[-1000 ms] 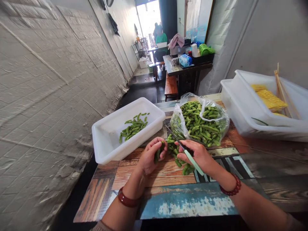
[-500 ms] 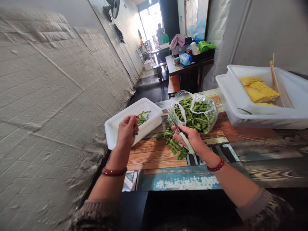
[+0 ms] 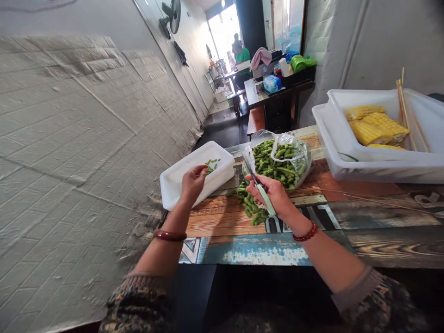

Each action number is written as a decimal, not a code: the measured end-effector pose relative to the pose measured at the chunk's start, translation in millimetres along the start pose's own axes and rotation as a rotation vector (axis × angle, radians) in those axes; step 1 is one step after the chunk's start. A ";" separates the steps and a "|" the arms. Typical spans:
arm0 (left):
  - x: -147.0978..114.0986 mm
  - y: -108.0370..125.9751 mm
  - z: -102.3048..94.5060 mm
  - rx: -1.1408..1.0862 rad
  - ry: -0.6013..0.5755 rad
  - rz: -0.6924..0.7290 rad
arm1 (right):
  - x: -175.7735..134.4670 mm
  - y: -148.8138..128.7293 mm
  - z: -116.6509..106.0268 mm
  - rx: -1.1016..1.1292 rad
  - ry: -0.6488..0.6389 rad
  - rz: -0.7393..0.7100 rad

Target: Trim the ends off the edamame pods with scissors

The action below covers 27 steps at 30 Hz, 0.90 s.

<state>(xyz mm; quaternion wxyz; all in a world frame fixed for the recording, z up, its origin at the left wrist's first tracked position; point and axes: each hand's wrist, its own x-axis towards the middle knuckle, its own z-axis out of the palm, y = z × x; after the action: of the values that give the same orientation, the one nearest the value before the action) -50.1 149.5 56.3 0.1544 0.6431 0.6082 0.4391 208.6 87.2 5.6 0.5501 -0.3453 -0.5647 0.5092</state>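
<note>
My left hand is over the near side of a white plastic tub, its fingers bent together. Whatever they may hold is hidden. Several green edamame pods lie in the tub just past the fingertips. My right hand grips scissors by their mint-green handle, with the metal blades pointing up and away. Beneath and beside that hand, a loose heap of edamame lies on the wooden table. Right behind it sits an open clear plastic bag full of pods.
Stacked white tubs at the right hold corn cobs and wooden sticks. Thin skewers lie on the table in front. A brick-patterned wall runs along the left. Farther back, another table carries clutter; a person in green is beyond.
The left hand has shifted slightly right over the tub, and the pods that hung below its fingers no longer show. The right hand still holds the scissors. The whole view has shifted slightly.
</note>
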 end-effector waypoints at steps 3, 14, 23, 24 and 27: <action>-35.9 6.4 27.1 0.016 -0.230 0.054 | 0.4 -4.5 -3.4 0.058 0.034 0.035; -98.9 33.6 114.0 0.410 -0.350 0.353 | -0.2 6.0 -4.7 0.018 -0.004 0.008; -93.2 10.6 98.7 0.022 -0.348 0.190 | 0.7 5.9 -4.7 0.078 -0.001 0.042; -92.7 5.4 92.2 -0.039 -0.311 0.128 | 0.6 4.8 -4.4 0.093 0.006 0.050; -93.4 -8.0 75.7 -0.276 -0.161 -0.132 | 0.2 1.7 -3.6 0.117 0.018 0.063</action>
<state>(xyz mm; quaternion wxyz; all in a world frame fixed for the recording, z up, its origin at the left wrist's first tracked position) 13.4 90.9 -27.7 0.3179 0.6077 0.5686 0.4543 211.7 88.5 3.5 0.5584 -0.3346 -0.5177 0.5552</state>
